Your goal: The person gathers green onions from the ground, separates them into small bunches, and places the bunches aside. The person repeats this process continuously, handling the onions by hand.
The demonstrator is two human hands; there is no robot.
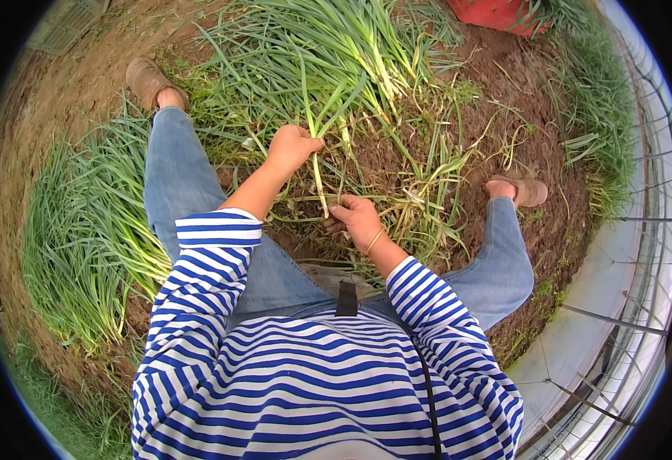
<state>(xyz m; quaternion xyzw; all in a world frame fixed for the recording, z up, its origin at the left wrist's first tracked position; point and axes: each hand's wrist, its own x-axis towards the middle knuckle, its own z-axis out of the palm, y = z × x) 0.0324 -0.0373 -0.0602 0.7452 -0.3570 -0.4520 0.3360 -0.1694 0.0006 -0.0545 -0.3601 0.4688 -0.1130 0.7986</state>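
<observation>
A single green onion stalk (318, 178) runs between my hands, its leaves pointing away from me and its pale root end toward me. My left hand (293, 148) grips it where the white stem turns to green leaves. Down at the root end, my right hand (354, 218) has thumb and fingers pinched together; whether they hold the root or a loose strip of skin is hard to tell. Just beyond my hands lies a large heap of green onions (336, 52), white ends toward me. Stripped leaves and skins (422, 195) litter the soil beside my right hand.
Another pile of green onions (94, 230) lies left of my left leg. A red plastic crate (499, 16) stands at the far right, a green crate (68, 26) at the far left. Grass (594, 132) and a plastic-sheeted greenhouse wall (617, 276) with metal framing border the right side.
</observation>
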